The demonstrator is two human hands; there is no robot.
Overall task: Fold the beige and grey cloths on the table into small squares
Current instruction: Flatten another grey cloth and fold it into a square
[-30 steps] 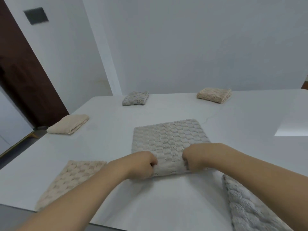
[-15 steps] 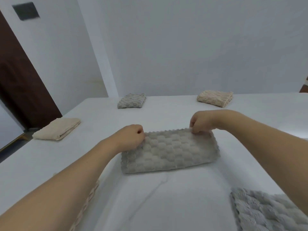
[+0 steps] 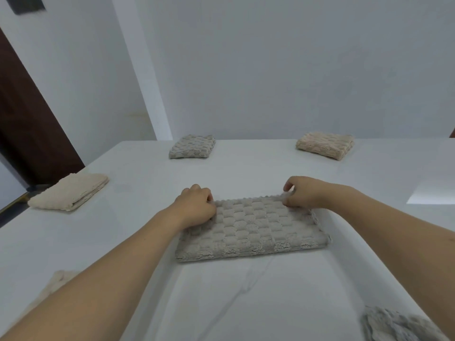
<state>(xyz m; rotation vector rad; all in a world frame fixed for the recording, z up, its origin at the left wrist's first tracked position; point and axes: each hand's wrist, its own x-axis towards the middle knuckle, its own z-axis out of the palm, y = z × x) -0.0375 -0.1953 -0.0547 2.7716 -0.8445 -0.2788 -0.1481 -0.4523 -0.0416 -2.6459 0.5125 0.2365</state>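
Head view: both hands pinch the cloth [image 3: 248, 232], folded in half.
Left hand [image 3: 197, 207] and right hand [image 3: 301, 193] should square the far corners; press flat before the next fold.

One head-worn wide-angle view looks forward and down across the table [image 3: 246, 303], close above the hands.

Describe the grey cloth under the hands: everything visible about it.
The grey cloth is a thick, plush fabric with a raised checker-like weave and a scalloped far edge. It lies flat on the white table, folded into a wide rectangle, with the rounded fold facing the person. The left hand grips its far left corner and the right hand pinches its far right corner. It is not yet a small square.
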